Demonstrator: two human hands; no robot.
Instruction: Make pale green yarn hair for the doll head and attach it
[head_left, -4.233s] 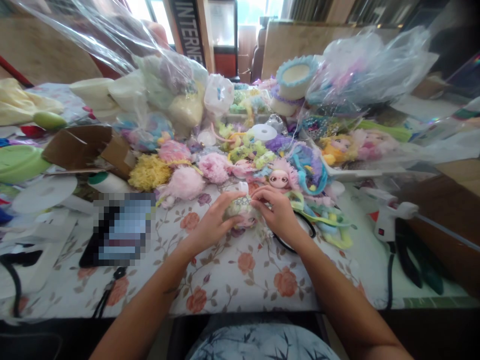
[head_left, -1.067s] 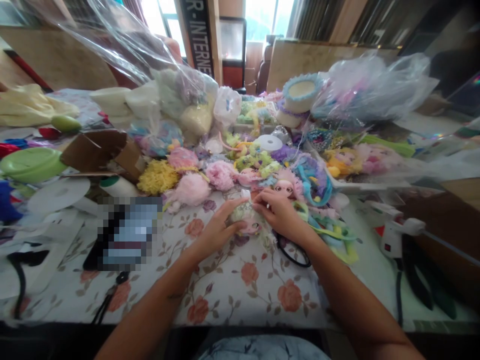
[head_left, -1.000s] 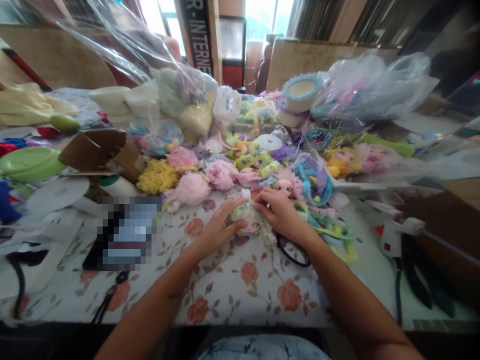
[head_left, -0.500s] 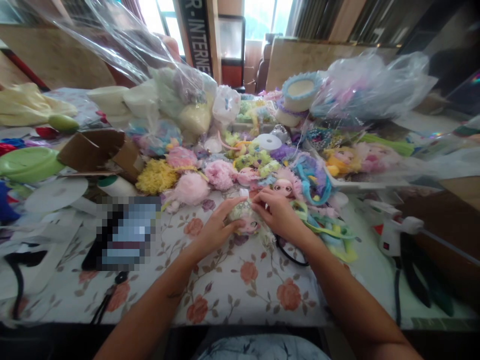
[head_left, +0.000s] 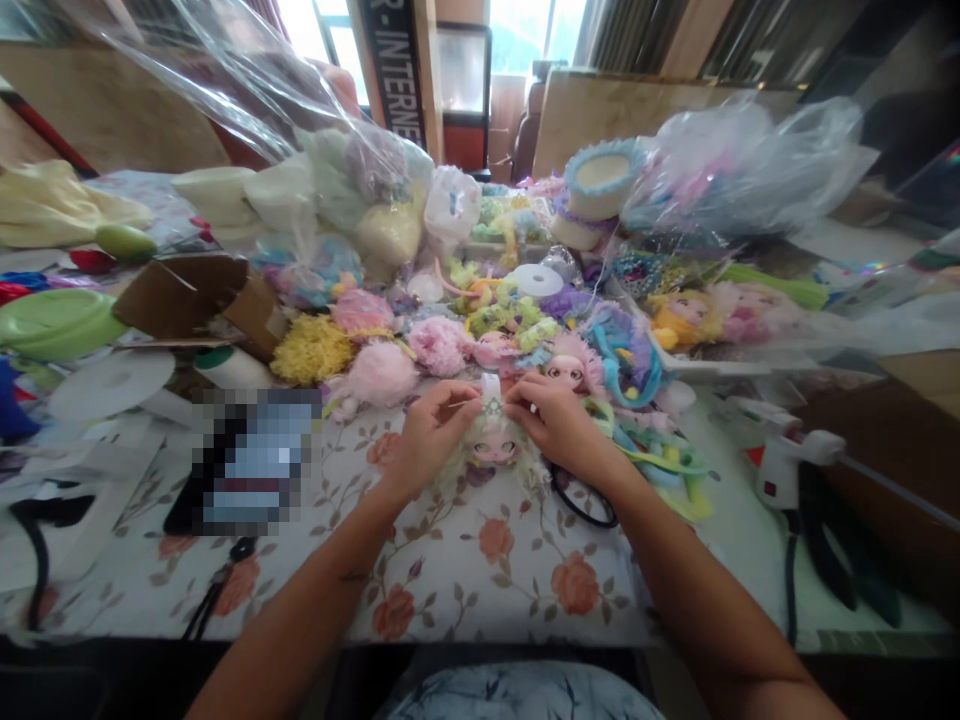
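Note:
A doll head (head_left: 495, 446) with pale hair lies face up on the flowered tablecloth (head_left: 480, 590), between my hands. A small tiara (head_left: 492, 407) sits at the top of its hair, and a white loop (head_left: 490, 385) stands just above that. My left hand (head_left: 439, 430) is closed at the tiara's left side, fingertips pinched on something thin, too small to name. At the tiara's right side my right hand (head_left: 551, 415) is also closed, with its fingertips together; what they pinch is too small to make out.
Behind my hands are pink pompoms (head_left: 382, 375), a yellow pompom (head_left: 311, 350) and another doll head (head_left: 566, 370). A blurred phone (head_left: 259, 460) lies left, near a cardboard box (head_left: 195, 300). To the right are a glue gun (head_left: 780, 465) and a black ring (head_left: 592, 505).
My left hand has moved off the doll's face and up to the tiara's left side. More of the face and hair now shows. My right hand has hardly moved.

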